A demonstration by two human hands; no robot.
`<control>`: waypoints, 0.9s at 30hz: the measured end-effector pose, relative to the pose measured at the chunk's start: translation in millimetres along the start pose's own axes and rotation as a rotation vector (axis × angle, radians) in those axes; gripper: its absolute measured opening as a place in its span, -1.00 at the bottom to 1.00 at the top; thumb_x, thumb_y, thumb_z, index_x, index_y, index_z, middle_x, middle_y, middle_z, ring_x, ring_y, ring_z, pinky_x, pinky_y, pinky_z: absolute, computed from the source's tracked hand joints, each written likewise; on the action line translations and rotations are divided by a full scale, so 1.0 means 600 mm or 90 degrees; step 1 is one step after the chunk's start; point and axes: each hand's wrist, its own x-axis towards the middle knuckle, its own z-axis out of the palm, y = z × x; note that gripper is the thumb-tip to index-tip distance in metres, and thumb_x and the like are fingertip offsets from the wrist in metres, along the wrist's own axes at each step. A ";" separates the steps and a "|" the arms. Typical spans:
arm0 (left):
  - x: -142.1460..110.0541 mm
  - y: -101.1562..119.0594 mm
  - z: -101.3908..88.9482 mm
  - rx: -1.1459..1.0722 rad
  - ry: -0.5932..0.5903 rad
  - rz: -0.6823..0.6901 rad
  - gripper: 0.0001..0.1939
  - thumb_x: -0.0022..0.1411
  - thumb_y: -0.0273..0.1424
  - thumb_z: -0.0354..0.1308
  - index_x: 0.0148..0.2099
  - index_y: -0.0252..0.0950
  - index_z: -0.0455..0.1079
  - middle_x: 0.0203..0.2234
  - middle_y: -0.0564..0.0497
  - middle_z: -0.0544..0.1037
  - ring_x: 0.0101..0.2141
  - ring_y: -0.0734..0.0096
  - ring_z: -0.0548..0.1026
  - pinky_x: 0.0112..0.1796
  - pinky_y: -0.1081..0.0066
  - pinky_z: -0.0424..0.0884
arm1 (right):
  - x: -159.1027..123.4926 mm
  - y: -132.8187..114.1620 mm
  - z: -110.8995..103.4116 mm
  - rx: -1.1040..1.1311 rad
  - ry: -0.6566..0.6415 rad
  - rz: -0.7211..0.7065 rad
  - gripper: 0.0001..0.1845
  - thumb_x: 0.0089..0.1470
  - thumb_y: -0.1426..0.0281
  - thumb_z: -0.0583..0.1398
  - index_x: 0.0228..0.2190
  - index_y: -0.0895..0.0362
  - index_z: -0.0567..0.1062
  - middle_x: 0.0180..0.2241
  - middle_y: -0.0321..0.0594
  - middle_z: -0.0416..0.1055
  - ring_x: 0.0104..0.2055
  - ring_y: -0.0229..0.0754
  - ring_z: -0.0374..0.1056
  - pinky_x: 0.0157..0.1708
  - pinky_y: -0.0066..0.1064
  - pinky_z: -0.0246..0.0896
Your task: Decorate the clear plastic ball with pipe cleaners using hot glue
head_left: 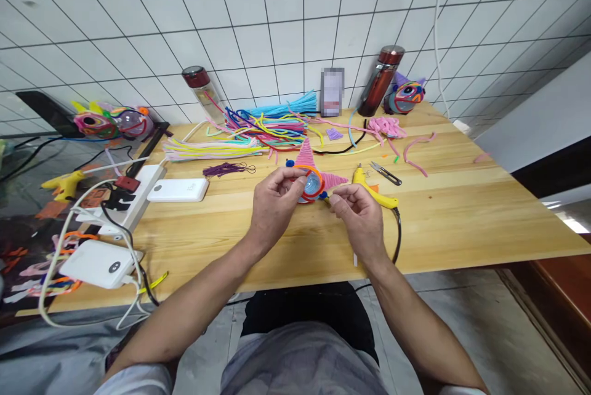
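Observation:
My left hand (pixel 277 201) pinches the left rim of a round craft piece (pixel 313 183), a clear ball ringed with orange and red pipe cleaner. Two pink pipe-cleaner triangles (pixel 305 153) stick out from it, one up and one to the right. Small dark blue balls sit on its left and lower right sides. Close to the lower right ball, my right hand (pixel 357 216) has thumb and forefinger closed together; what lies between them is too small to make out. A yellow glue gun (pixel 372 189) lies just beyond this hand, with thread snips (pixel 386 173) beside it.
Bundles of coloured pipe cleaners (pixel 268 127) lie along the back, between a glass bottle (pixel 203 92) and a red thermos (pixel 381 81). A phone (pixel 332 92) leans on the tiled wall. To the left are a power strip (pixel 138 198), white power banks (pixel 178 190) and cables.

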 end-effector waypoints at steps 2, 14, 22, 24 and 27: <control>-0.009 0.000 0.005 -0.001 0.005 0.002 -0.90 0.27 -0.37 0.33 -0.20 -0.24 0.66 -0.53 0.09 0.54 -0.54 0.51 0.36 -0.49 0.47 0.28 | 0.001 -0.002 0.006 0.047 -0.021 0.029 -0.74 0.06 0.18 0.44 -0.31 0.06 0.59 -0.45 -0.33 0.54 -0.46 -0.25 0.39 -0.41 -0.40 0.35; -0.026 -0.005 0.002 0.092 -0.053 0.167 -0.92 0.34 -0.44 0.31 -0.20 -0.23 0.64 -0.43 0.08 0.63 -0.50 0.54 0.40 -0.40 0.48 0.37 | 0.000 0.001 0.021 0.057 -0.027 0.057 -0.76 0.08 0.18 0.42 -0.38 0.07 0.57 -0.55 -0.38 0.46 -0.52 -0.28 0.34 -0.44 -0.41 0.32; -0.024 -0.017 -0.002 0.092 -0.073 0.166 -0.94 0.37 -0.45 0.32 -0.17 -0.21 0.62 -0.38 0.08 0.66 -0.46 0.52 0.46 -0.37 0.47 0.41 | 0.004 0.007 0.024 0.050 -0.024 0.064 -0.77 0.07 0.19 0.41 -0.40 0.07 0.57 -0.54 -0.38 0.45 -0.53 -0.29 0.34 -0.45 -0.42 0.32; -0.024 -0.018 -0.002 0.098 -0.083 0.158 -0.94 0.37 -0.44 0.31 -0.17 -0.21 0.62 -0.37 0.07 0.67 -0.46 0.51 0.47 -0.37 0.45 0.42 | 0.004 0.007 0.023 0.045 -0.028 0.065 -0.78 0.07 0.20 0.40 -0.40 0.07 0.57 -0.55 -0.39 0.44 -0.53 -0.28 0.33 -0.45 -0.41 0.33; -0.024 -0.018 -0.004 0.109 -0.095 0.148 -0.93 0.39 -0.41 0.30 -0.17 -0.21 0.62 -0.35 0.05 0.68 -0.45 0.50 0.47 -0.35 0.43 0.44 | 0.004 0.007 0.023 0.035 -0.032 0.066 -0.77 0.09 0.19 0.39 -0.40 0.06 0.55 -0.55 -0.38 0.43 -0.53 -0.27 0.33 -0.44 -0.39 0.35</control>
